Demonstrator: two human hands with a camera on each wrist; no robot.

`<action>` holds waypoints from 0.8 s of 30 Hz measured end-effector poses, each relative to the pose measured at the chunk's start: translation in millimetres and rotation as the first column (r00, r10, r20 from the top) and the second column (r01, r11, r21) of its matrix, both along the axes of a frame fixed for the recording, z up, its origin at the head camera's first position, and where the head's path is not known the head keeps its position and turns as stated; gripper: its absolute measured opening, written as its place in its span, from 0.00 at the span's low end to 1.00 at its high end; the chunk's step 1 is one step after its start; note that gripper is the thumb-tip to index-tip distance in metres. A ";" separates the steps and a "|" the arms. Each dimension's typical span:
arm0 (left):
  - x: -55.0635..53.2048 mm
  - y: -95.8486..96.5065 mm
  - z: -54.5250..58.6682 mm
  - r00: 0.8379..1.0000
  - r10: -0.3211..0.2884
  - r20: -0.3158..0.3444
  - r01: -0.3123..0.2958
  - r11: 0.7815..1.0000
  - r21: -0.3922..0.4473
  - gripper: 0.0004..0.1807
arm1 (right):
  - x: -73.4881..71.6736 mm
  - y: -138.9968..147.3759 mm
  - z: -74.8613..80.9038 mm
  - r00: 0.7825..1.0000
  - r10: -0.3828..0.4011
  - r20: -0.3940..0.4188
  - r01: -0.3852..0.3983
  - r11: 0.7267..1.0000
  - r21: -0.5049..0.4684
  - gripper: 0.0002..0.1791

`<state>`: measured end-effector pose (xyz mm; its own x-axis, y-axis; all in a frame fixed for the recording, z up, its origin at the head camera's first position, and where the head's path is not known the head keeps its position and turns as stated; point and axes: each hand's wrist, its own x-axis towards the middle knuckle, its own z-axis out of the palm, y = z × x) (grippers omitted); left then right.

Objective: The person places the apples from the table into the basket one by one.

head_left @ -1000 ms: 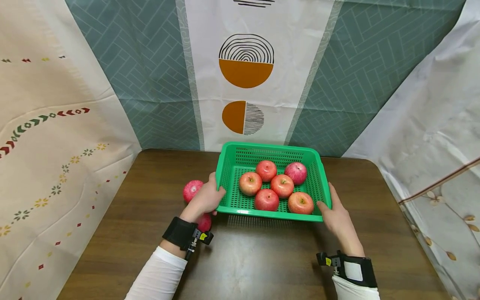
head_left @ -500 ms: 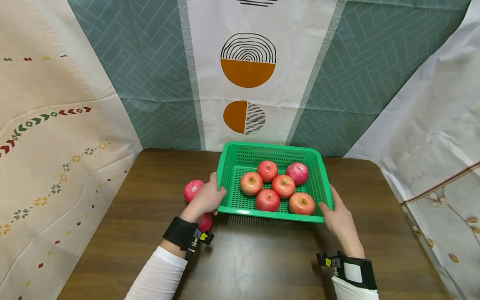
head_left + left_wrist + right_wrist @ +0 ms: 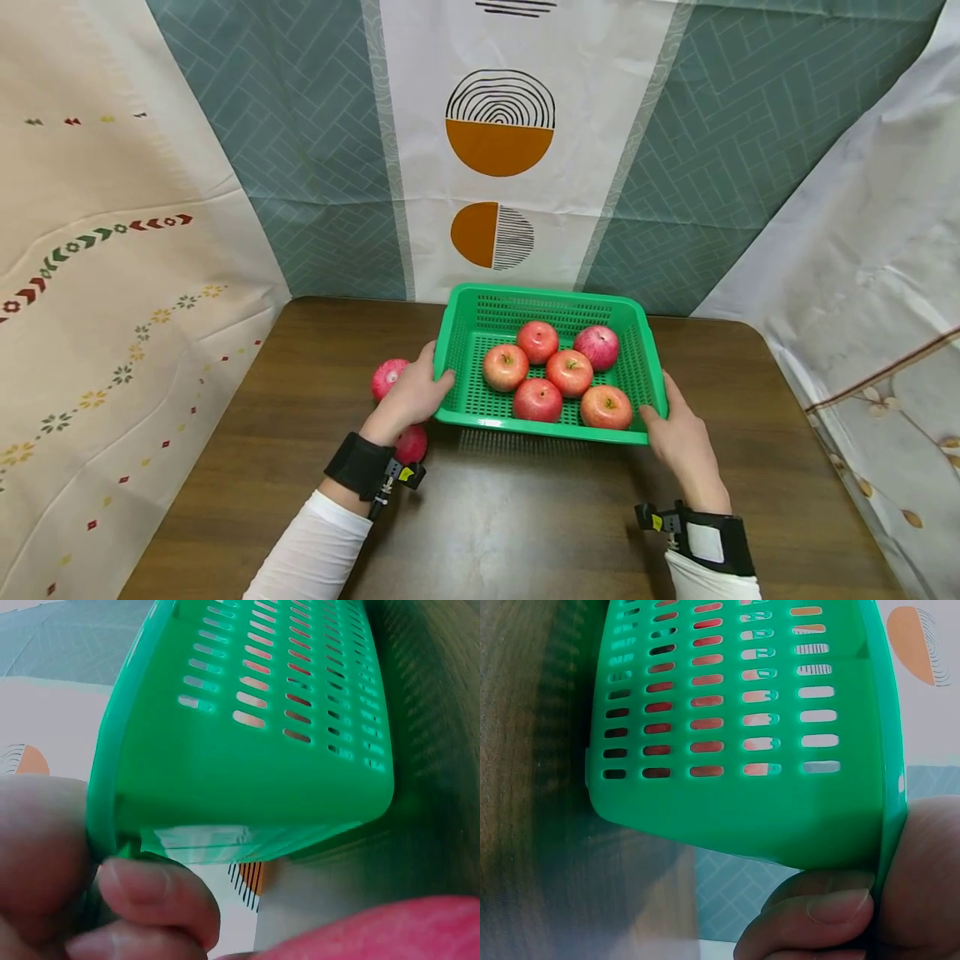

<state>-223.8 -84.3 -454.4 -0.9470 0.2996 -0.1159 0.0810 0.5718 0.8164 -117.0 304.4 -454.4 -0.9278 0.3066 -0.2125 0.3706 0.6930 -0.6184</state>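
A green slotted plastic basket [image 3: 480,423] lies between both hands, close over the table. Inside it are several red apples [image 3: 569,372] and a magenta, pale-streaked round fruit [image 3: 597,347]. The left hand [image 3: 408,392] grips the basket's left rim near the front corner; in the left wrist view its thumb and fingers [image 3: 161,892] pinch that rim from both sides. On the opposite end the right hand [image 3: 681,437] grips the right rim, fingers [image 3: 810,911] curled against the outer wall. Two pinkish-red round fruits, one behind [image 3: 387,377] and one in front [image 3: 411,444], lie beside the left hand, partly covered by it.
The brown wooden table [image 3: 525,517] runs beneath everything. A patterned cloth [image 3: 330,167] hangs at its far edge, just behind the basket. Pale printed cloths stand at the left [image 3: 112,292] and right [image 3: 862,275].
The whole head view has shifted a little, so everything appears slightly further right. Both hands keep their hold on the basket, and the fruit inside stays in place.
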 end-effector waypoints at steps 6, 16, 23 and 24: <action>3.2 -7.6 1.1 0.999 0.017 -0.037 -0.020 0.997 -0.071 0.43 | 0.8 -0.7 0.5 1.000 0.004 0.005 -0.004 1.000 -0.010 0.42; 11.2 -18.3 6.0 0.998 0.027 -0.050 -0.031 0.995 -0.091 0.41 | 0.1 -1.3 2.9 1.000 0.010 0.009 -0.010 1.000 -0.028 0.41; 23.9 -34.0 3.7 0.985 0.019 -0.169 -0.028 0.998 -0.056 0.33 | -0.7 0.1 1.3 1.000 0.013 0.015 -0.013 0.999 -0.030 0.41; 26.2 -36.4 3.1 0.981 0.017 -0.194 -0.026 0.999 -0.046 0.32 | -0.5 0.3 1.5 1.000 0.012 0.017 -0.012 0.999 -0.034 0.42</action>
<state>-197.6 -120.7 -451.3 -0.9591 0.2774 0.0567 0.2223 0.6136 0.7577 -117.5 304.7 -452.8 -0.9275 0.2879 -0.2385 0.3732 0.6764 -0.6350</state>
